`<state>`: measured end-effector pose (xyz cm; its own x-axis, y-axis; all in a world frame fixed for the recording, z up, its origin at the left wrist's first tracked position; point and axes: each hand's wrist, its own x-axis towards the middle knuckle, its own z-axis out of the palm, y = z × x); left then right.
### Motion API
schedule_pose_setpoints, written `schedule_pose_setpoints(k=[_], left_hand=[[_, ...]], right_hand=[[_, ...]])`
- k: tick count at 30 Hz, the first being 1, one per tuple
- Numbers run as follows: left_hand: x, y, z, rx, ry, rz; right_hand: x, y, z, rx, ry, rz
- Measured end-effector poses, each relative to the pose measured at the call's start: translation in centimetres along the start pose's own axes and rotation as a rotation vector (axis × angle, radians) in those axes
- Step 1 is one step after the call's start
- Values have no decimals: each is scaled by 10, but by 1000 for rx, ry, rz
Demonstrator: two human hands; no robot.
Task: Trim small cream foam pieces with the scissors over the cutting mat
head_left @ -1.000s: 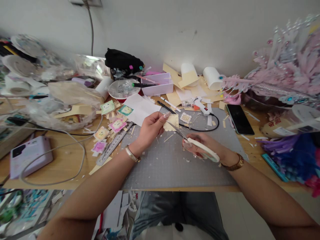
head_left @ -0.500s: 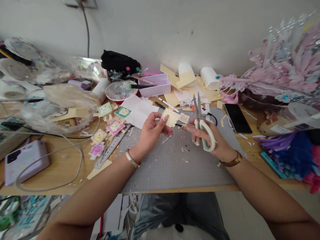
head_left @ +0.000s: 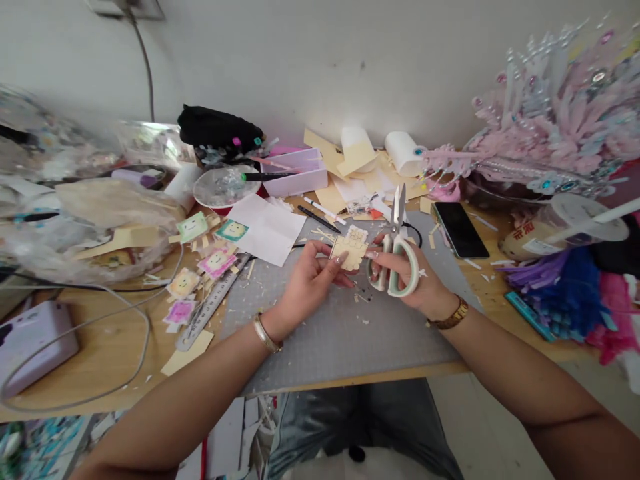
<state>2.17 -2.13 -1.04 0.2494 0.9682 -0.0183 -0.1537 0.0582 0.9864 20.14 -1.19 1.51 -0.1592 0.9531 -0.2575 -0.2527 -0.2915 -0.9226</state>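
Left hand [head_left: 307, 283] pinches the card cutout [head_left: 350, 252] by its left edge. Right hand [head_left: 423, 287] clasps the scissors [head_left: 399, 253], blades shut, just right of that pinch. Best bet: turn the card, not the blades.

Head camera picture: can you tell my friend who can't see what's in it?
A person's left hand pinches a small tan paper cutout while the right hand holds closed pale-green-handled scissors, blades pointing up. Both hover over a grey cutting mat on a cluttered wooden desk.

Cluttered wooden desk [head_left: 100, 333] against white wall [head_left: 350, 60]
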Motion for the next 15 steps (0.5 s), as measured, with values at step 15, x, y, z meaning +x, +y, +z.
schedule_pose_setpoints(k=[15], left_hand=[[-1,-6,-4,209,50,80]], right_hand=[[4,7,-6,56,-7,45]])
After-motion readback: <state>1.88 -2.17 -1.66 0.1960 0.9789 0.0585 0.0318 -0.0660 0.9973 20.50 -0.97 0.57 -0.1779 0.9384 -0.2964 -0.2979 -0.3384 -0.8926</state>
